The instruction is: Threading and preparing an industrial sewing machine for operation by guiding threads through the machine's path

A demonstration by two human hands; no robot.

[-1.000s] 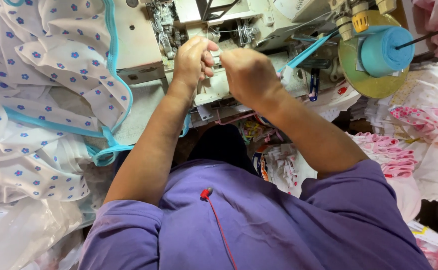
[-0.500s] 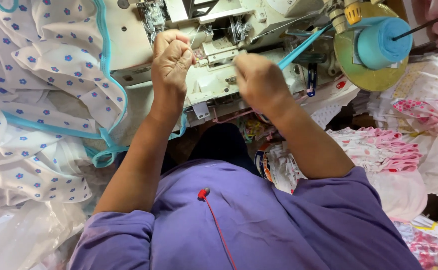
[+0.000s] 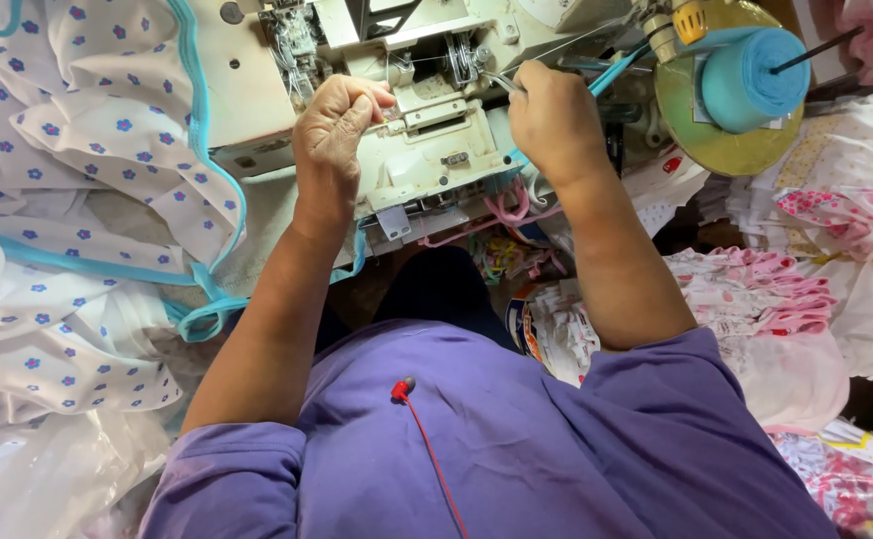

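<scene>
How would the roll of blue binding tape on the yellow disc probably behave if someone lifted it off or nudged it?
The roll of blue tape looks like wound soft fabric, so probably light and squashy. Being cylindrical, it would likely roll if laid sideways. Its loose end would probably trail floppily.

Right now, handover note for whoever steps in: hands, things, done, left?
Left hand: fisted at the sewing machine front, pinching something small; cannot tell what.
Right hand: closed on a thin metal tool aimed at the threading area.
Dotted white fabric with blue trim: piled left of the machine, not under the hands.
Blue tape roll: far right.
Done: unclear. Left: fabric not yet at the needle.
</scene>
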